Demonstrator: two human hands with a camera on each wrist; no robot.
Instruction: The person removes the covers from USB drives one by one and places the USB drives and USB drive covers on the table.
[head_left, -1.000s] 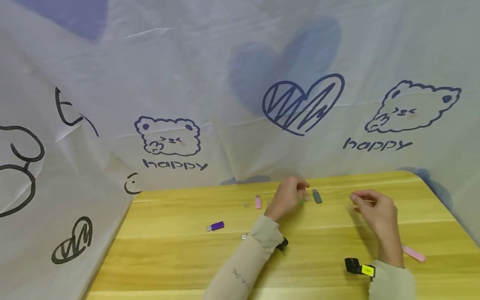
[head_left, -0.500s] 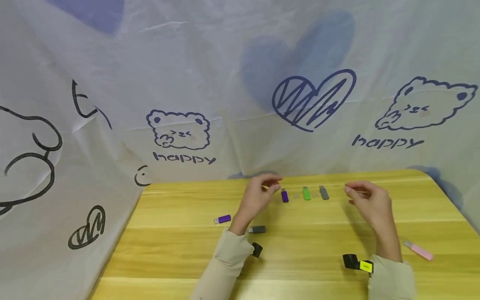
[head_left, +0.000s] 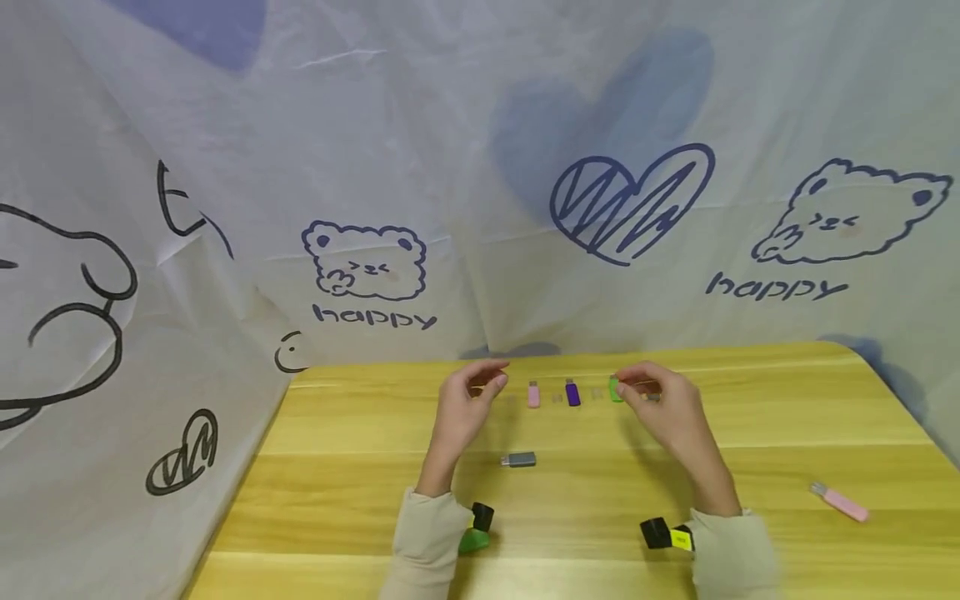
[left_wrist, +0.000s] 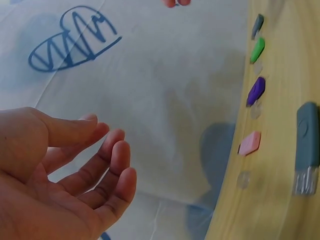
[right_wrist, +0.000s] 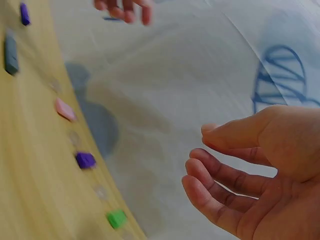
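Right hand (head_left: pixel 667 406) (loosely curved) now nearer green stick (left_wrist: pixel 257 50)

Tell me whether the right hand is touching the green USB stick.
Apart: the right wrist view shows pale cloth between the right hand and the green USB stick.

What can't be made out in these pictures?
Row's grey stick: head view, mostly hidden by the right hand.
Outer purple stick: head view, probably behind the left hand.
Most of left hand: right wrist view, cut off by top edge.
Clear pieces: head view, too small to identify.
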